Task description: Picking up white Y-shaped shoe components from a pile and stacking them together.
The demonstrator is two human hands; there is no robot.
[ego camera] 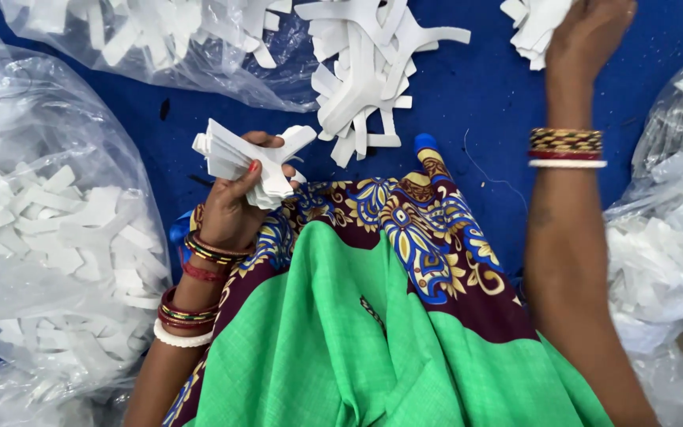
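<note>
Blue mat (476, 87) covers floor, clear plastic bags (49, 237) of white cutouts all round. Left hand (235, 209) clenched on stack of white cutouts (239, 162) over lap. Right hand (586, 32) stretched out, grasping small bunch of cutouts (535, 28) at top. Loose pile of white pieces (365, 71) between.

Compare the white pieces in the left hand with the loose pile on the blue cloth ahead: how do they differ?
The stack in the left hand is squared up and pinched in the fingers; the loose pile is scattered, pieces crossing at all angles. The stack is held above the lap; the pile lies flat on the blue cloth. The stack looks smaller than the pile. Both are white, flat, similarly shaped cut pieces.
</note>
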